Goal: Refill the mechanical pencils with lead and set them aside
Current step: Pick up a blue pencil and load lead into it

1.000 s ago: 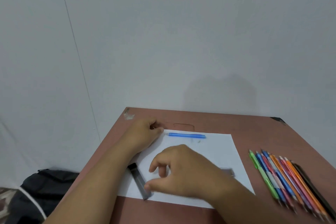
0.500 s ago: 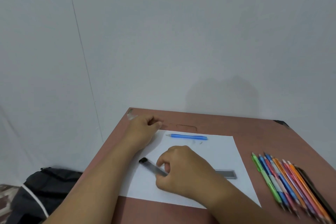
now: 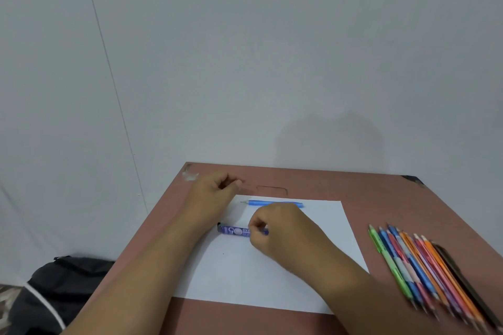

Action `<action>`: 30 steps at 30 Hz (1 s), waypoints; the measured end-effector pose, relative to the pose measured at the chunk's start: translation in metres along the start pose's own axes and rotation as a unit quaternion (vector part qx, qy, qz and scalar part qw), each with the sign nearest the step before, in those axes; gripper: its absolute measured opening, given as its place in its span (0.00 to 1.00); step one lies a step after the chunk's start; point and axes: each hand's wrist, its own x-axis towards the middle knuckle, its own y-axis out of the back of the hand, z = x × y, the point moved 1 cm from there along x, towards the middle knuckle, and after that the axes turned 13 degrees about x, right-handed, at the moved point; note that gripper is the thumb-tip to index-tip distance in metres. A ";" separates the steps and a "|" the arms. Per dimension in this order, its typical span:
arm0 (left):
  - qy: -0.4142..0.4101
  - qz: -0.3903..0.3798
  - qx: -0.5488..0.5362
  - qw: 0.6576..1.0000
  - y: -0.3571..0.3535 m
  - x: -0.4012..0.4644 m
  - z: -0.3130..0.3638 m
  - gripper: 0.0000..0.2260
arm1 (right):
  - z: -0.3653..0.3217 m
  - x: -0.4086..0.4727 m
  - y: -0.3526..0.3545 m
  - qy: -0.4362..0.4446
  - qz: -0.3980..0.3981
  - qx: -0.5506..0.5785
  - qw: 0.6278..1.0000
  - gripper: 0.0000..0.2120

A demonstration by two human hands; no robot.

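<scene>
A blue mechanical pencil [image 3: 258, 202] lies across the far edge of a white paper sheet [image 3: 245, 275], tip pointing left, and my right hand covers part of it. My right hand [image 3: 283, 234] pinches the right end of a purple lead case [image 3: 234, 230]. The case lies flat on the sheet, label up, its black cap at the left. My left hand [image 3: 215, 193] rests at the sheet's far left corner. Its fingers are curled, thumb against forefinger, with nothing visible in them. Several coloured mechanical pencils [image 3: 424, 275] lie side by side on the right.
The brown table [image 3: 381, 198] ends at a white wall behind and drops off on the left. A black backpack [image 3: 54, 288] sits on the floor at lower left.
My right hand has turned the lead case from diagonal to level and moved it farther onto the sheet. A grey case seen near my right wrist is now hidden. My left hand stayed put.
</scene>
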 end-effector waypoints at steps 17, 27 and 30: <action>-0.003 -0.041 -0.145 0.989 -0.004 -0.010 0.021 0.10 | 0.019 0.007 0.014 -0.024 0.162 0.097 0.982 0.03; 0.000 -0.076 -0.224 0.972 -0.006 -0.009 0.019 0.13 | 0.023 0.009 0.011 0.003 0.144 0.156 0.977 0.10; 0.013 -0.067 -0.254 0.965 -0.004 -0.007 0.021 0.13 | 0.025 0.011 0.008 0.020 0.134 0.156 0.978 0.07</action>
